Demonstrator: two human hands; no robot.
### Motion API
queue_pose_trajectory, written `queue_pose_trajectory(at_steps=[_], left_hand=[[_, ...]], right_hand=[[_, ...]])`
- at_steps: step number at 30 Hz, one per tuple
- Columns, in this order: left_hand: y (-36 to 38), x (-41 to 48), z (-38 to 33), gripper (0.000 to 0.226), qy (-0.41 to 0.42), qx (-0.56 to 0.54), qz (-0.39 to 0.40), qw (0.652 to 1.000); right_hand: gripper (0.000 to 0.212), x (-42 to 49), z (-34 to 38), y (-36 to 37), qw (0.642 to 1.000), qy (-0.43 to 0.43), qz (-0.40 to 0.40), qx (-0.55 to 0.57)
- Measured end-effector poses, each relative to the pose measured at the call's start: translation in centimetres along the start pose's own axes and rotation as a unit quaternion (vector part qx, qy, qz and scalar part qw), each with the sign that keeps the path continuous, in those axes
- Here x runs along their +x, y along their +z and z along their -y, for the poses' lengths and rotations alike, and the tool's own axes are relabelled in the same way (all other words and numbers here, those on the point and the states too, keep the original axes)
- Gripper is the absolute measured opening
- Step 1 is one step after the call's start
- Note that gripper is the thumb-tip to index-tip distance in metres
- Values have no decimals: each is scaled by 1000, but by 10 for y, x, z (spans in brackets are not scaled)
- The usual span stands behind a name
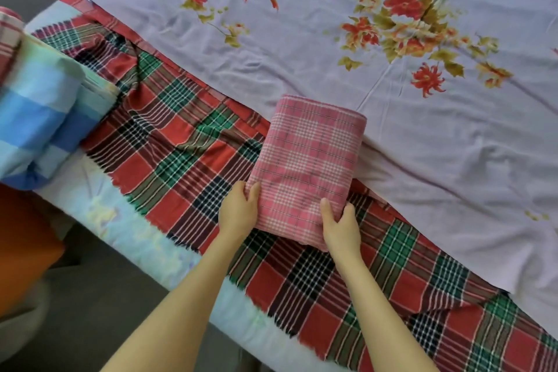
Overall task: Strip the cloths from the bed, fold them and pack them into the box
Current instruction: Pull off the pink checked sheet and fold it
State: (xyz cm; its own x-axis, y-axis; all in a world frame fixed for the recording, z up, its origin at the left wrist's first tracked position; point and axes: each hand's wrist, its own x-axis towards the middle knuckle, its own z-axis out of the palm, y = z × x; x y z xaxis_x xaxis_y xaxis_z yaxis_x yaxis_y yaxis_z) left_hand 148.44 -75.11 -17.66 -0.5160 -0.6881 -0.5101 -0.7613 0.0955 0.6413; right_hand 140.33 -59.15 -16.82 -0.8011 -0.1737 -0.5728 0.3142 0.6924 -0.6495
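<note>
A pink checked cloth (308, 160), folded into a thick rectangle, lies on the bed across the edge of a red-and-green plaid cloth (169, 142) and a lilac floral sheet (332, 48). My left hand (238, 211) grips the fold's near left corner, fingers tucked under and thumb on top. The near right corner is held by my right hand (339, 225), thumb on top and fingers round the edge. No box is in view.
A rolled blue-and-green striped cloth (45, 118) lies at the left end of the bed, with another pink checked piece (9, 39) behind it. An orange object (24, 248) stands on the grey floor (105, 305) at the lower left. The pale mattress edge (145, 238) runs diagonally.
</note>
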Motion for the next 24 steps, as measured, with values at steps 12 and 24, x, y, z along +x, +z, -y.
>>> queue_pose_trajectory(at_steps=[12,24], left_hand=[[-16,-86,33,39,-326,-481,37,813],[-75,-117,19,51,-115,-350,30,929]], right_hand=[[39,-83,-14,46,966,172,-8,191],[29,-35,28,-32,875,259,85,400]])
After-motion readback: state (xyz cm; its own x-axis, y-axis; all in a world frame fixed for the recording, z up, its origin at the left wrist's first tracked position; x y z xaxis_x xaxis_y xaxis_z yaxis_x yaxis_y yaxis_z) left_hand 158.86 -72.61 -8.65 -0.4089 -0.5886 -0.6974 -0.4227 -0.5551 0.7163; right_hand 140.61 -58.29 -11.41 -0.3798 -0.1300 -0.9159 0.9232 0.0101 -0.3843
